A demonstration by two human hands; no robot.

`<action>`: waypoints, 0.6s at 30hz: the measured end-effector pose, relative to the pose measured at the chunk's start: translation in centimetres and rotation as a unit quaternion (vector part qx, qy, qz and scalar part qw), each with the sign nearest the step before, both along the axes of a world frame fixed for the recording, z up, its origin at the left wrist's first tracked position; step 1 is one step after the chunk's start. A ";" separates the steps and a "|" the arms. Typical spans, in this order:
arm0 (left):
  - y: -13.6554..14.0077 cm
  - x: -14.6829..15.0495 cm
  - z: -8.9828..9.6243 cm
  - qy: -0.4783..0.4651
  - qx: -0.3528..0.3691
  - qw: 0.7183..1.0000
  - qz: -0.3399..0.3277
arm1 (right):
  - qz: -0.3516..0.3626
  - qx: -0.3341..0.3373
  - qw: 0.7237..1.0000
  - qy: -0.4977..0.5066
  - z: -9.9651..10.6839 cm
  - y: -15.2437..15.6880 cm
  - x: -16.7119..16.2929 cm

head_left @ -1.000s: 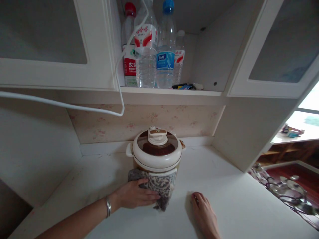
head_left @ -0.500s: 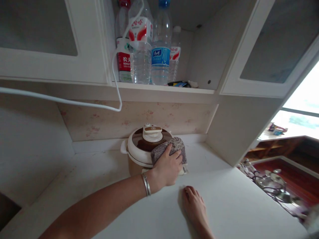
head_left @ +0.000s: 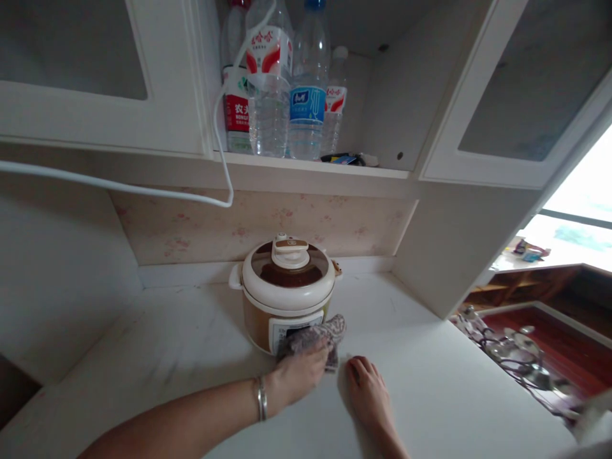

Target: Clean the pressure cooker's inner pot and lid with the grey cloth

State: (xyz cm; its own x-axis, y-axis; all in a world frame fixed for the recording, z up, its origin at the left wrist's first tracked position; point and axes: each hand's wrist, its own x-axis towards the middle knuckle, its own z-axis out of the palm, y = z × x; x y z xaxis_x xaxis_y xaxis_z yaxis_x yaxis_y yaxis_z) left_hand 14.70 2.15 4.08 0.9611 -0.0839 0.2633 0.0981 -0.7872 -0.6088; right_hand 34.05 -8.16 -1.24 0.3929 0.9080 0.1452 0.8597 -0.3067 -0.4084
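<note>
Probably light, soft and limp, the patterned cloth (head_left: 321, 331) at the front of the cooker (head_left: 282, 296) is best held bunched mid-fabric, as the left hand (head_left: 300, 375) grips it, while the right hand (head_left: 369, 390) curls front-right of the cooker, whether holding anything I cannot tell.

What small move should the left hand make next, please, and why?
I would suggest that the left hand slide the cloth leftward over the front panel of the cooker. The hand already grips the cloth at the panel's lower right, while the panel's left part is uncovered.
</note>
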 end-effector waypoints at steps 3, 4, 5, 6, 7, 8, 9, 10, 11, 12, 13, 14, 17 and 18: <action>1.7 -4.8 3.4 -0.001 -0.041 0.996 -0.075 | 0.006 -0.011 1.000 -0.006 -0.4 0.1 0.2; 2.4 -6.3 4.8 0.001 -0.058 0.995 -0.084 | 0.008 -0.015 1.000 -0.012 -0.5 0.2 0.2; 3.1 -7.6 6.2 0.000 -0.076 0.993 -0.090 | 0.010 -0.019 1.000 -0.022 -0.7 0.4 0.1; 3.9 -8.7 7.7 0.001 -0.095 0.991 -0.092 | 0.009 -0.021 0.999 -0.037 -0.8 0.5 0.0; 4.6 -9.8 9.2 0.001 -0.115 0.989 -0.092 | 0.007 -0.024 0.998 -0.056 -1.0 0.6 -0.1; 5.2 -10.6 10.5 0.005 -0.134 0.988 -0.083 | 0.005 -0.028 0.997 -0.074 -1.1 0.8 -0.3; 5.9 -11.3 11.6 0.008 -0.149 0.986 -0.069 | 0.003 -0.033 0.995 -0.090 -1.2 0.9 -0.4; 6.4 -11.9 12.3 0.005 -0.162 0.985 -0.050 | 0.002 -0.040 0.994 -0.102 -1.3 1.0 -0.6; 6.9 -12.3 12.7 -0.004 -0.171 0.985 -0.026 | 0.002 -0.046 0.993 -0.109 -1.4 1.1 -0.7; 7.3 -12.6 12.5 -0.020 -0.177 0.984 -0.001 | 0.002 -0.052 0.992 -0.113 -1.5 1.2 -0.8; 7.6 -12.8 11.8 -0.047 -0.179 0.982 0.023 | 0.002 -0.056 0.992 -0.116 -1.5 1.2 -0.8; 7.7 -12.9 10.5 -0.082 -0.178 0.980 0.040 | 0.002 -0.058 0.991 -0.118 -1.6 1.2 -0.8; 7.0 -11.9 4.5 -0.238 -0.167 0.956 0.046 | 0.004 -0.061 0.991 -0.120 -1.8 1.2 -0.7; 6.4 -11.3 2.1 -0.305 -0.171 0.936 0.046 | 0.005 -0.063 0.991 -0.119 -1.8 1.2 -0.7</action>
